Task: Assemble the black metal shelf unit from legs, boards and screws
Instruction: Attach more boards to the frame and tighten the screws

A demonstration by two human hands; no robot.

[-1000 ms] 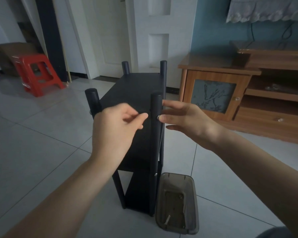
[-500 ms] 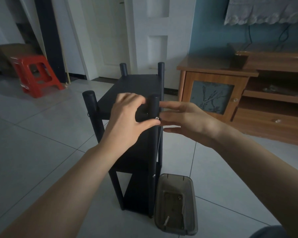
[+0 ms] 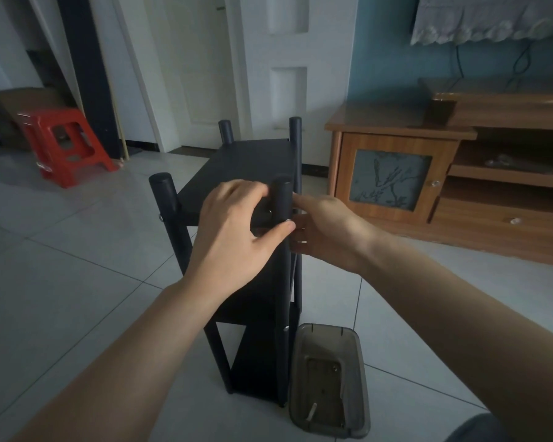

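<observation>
Both hands closed in: left hand [image 3: 233,231] now grips near-right leg [image 3: 282,199].

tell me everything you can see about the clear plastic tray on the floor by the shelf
The smoky translucent rectangular plastic tray has rounded corners and raised walls. It lies flat on the pale tiled floor, at the foot of the black metal shelf unit's near right leg, close beside it; contact cannot be told. Inside lie a small screw and a pale stick-like piece. Neither hand touches it.
</observation>
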